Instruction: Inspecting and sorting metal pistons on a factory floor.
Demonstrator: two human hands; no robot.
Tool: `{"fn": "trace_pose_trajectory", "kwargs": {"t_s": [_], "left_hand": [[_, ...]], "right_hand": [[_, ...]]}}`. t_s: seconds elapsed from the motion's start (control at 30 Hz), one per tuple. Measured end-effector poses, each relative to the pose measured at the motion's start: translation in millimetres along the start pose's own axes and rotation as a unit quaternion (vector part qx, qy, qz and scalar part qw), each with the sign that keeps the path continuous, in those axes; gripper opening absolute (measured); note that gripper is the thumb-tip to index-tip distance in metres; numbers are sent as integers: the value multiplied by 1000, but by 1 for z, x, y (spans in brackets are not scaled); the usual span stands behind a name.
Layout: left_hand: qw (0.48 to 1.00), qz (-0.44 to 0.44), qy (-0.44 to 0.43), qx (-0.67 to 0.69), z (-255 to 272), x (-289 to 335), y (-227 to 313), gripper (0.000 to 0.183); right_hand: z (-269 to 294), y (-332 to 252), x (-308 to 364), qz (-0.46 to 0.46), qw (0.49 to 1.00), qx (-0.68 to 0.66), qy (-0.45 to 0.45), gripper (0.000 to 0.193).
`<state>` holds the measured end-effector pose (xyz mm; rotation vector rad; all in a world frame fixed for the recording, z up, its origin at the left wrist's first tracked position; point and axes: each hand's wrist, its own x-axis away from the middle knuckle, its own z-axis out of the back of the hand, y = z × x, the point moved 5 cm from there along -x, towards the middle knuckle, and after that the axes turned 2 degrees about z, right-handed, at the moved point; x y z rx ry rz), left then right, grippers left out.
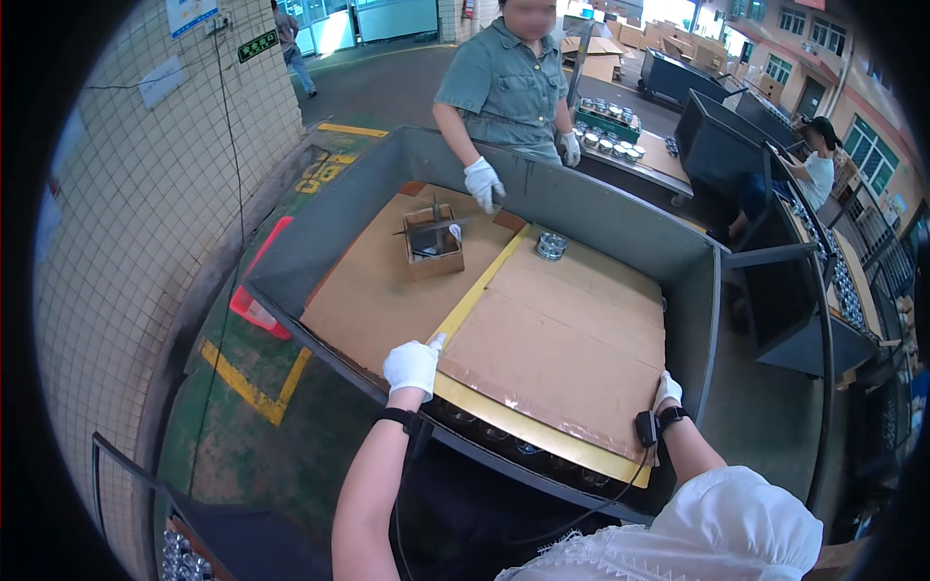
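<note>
Both my hands wear white gloves and hold a brown cardboard sheet (572,358) with yellow edges, which lies across the inside of a grey metal bin (320,225). My left hand (411,370) is closed on the sheet's near left corner. At its right edge, my right hand (667,390) grips the same sheet, partly hidden behind the wrist. A shiny round metal part (551,246) sits on the sheet's far end. Under the near yellow edge, several round metal parts (528,447) show in the dark gap.
Left of the sheet, a small wooden box (435,261) with tools stands on another cardboard sheet (363,281). Across the bin, a co-worker (509,92) in green rests a gloved hand near the rim. A red crate (254,290) lies outside. More bins and a loaded cart (654,160) stand right.
</note>
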<state>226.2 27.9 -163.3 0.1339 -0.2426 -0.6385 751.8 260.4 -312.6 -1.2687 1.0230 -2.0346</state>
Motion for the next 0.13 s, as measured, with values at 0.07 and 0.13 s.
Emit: {"fn": "trace_pose_trajectory", "kwargs": {"t_s": [0.07,0.13], "left_hand": [[1000,-11,13,-9,2,4,-10,67],[1000,12,23,-13,7,12,-21,65]], "right_hand": [[-5,0,7,-2,999,-17,-27,48],[-9,0,11,-13,997,-36,-68,50]]}}
